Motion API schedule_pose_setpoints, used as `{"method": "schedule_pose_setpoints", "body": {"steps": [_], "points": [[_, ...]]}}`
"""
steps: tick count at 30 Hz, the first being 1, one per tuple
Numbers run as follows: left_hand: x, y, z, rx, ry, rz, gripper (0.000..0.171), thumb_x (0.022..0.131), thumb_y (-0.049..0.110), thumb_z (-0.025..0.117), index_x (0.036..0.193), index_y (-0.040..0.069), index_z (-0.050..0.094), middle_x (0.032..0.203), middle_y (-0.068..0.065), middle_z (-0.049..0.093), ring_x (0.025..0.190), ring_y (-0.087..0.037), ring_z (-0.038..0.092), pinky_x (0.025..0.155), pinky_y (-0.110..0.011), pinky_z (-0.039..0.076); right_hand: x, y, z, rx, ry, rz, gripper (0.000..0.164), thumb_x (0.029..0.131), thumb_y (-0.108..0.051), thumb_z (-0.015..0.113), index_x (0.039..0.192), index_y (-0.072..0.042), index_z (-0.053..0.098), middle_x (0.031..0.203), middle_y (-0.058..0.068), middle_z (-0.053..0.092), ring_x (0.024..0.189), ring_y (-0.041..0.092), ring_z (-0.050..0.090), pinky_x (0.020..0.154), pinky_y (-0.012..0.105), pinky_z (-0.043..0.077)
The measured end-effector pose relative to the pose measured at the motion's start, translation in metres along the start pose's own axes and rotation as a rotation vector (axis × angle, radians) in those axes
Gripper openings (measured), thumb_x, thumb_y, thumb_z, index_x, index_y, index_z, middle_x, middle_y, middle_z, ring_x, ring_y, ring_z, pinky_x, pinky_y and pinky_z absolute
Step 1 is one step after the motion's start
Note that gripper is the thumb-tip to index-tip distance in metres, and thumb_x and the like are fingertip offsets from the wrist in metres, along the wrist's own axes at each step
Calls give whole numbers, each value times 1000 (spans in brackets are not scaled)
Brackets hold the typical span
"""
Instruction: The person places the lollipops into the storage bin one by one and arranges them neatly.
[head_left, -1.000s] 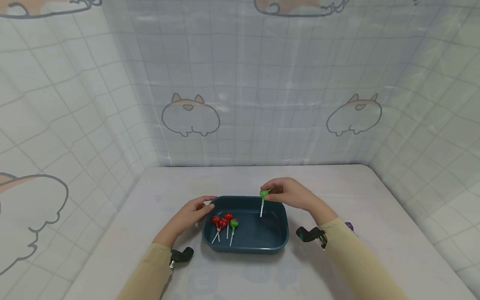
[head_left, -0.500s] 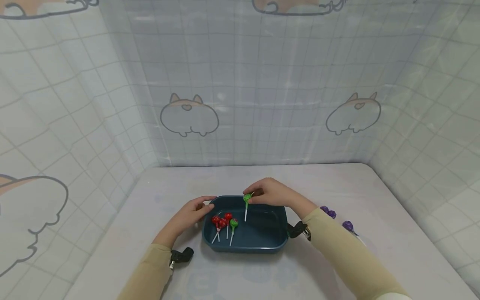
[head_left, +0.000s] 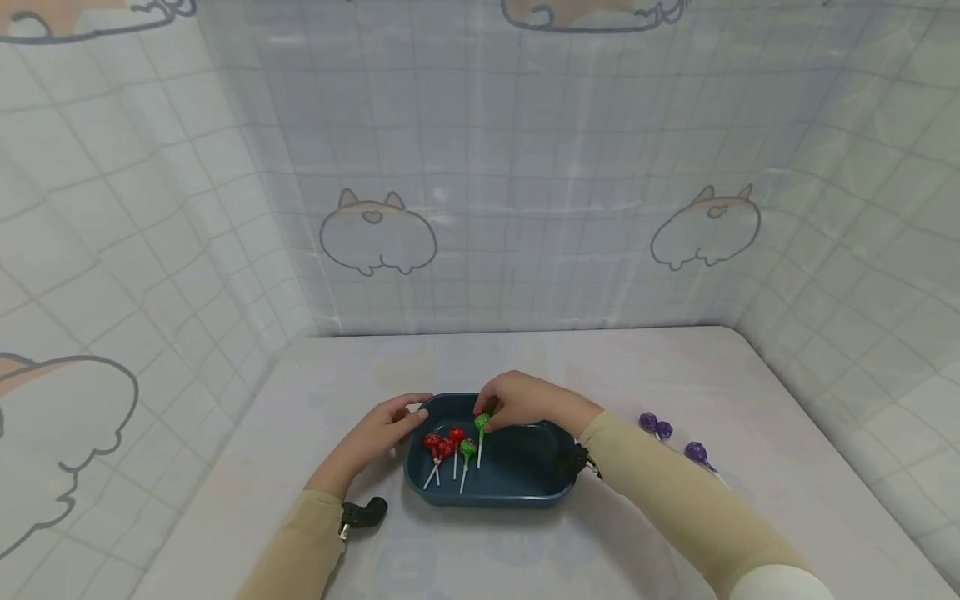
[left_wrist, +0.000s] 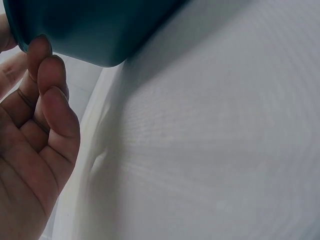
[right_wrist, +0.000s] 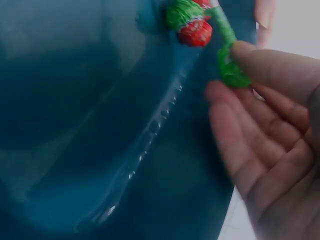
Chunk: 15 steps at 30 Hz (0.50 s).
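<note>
Pinching green lollipop (head_left: 482,423) at its wrapped head with nearly closed right grip (head_left: 519,399), over tray (head_left: 495,502) at lower centre; holding tray's rim with left grip (head_left: 384,427). Probably light, stiff, slippery; best taken near head.

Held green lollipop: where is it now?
In the head view, the held lollipop is in the right hand, just right of another green lollipop in the blue tray.

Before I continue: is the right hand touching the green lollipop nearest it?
Touching. In the right wrist view, the right hand pinches the nearest green lollipop, thumb against its wrapper.
</note>
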<state>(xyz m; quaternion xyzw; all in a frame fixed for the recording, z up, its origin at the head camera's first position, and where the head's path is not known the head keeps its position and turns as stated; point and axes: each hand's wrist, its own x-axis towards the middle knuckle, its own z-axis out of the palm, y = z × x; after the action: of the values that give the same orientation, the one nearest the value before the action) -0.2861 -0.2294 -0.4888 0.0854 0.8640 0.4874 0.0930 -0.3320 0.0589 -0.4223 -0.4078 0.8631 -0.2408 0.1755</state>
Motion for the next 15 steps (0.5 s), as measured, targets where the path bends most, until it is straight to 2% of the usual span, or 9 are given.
{"method": "schedule_pose_setpoints", "body": {"steps": [3,7,10,15], "points": [[-1,-1,0,4,7,2,44,95,49,63,135,33,59,94,-6,64,78,-27,58,65,-38,49,5,-4,5,-61,-27,39,24,85,-16,80,107,-11,75,93,-9,69,84,2,63,76,22,51],[0,-1,-1,6,5,9,42,96,47,63,135,32,59,86,-7,62,75,-27,57,63,-38,48,10,-8,10,-127,-59,77,21,84,-15,81,104,-13,76,93,-7,71,83,3,63,75,23,51],[0,0,0,3,2,8,41,97,44,62,135,31,59,80,-9,59,71,-27,56,61,-38,46,11,-9,13,-166,-67,79,20,84,-14,81,103,-12,77,94,-5,71,83,4,63,75,24,51],[0,0,1,0,1,0,40,97,43,62,135,32,59,81,-9,60,72,-27,56,61,-37,46,12,-10,17,-210,-68,73,21,84,-15,80,104,-11,77,96,-3,72,85,6,63,78,25,51]]}}
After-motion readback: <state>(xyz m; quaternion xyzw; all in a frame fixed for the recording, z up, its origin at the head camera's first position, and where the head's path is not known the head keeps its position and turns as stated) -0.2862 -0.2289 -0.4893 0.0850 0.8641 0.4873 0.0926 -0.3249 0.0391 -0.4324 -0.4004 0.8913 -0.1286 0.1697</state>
